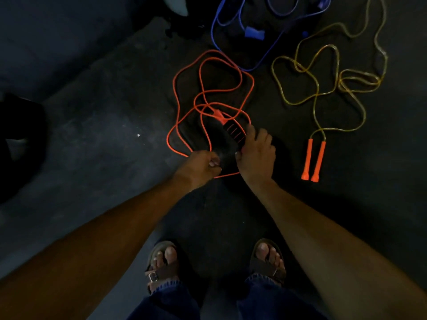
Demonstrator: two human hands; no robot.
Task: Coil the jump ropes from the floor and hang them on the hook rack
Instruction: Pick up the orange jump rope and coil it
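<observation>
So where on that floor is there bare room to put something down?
Bare floor lies left of the orange rope, up to the dark shape at the left edge, and again below the orange handles of the yellow rope. The upper right is crowded: the blue rope lies close to both.

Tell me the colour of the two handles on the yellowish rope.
Bright orange handles, lying side by side; head view shows them best.

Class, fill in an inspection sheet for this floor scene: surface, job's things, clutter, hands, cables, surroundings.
Surface: dark floor, dimly lit.
Job's things: orange rope tangled, with black handle; yellow rope, its orange handles side by side; blue rope beyond.
Clutter: dark shape at left edge, unidentifiable.
Hands: left hand pinches orange rope; right hand grips black handle.
Cables: nothing seen.
Surroundings: sandalled feet below; hook rack not in view.
</observation>
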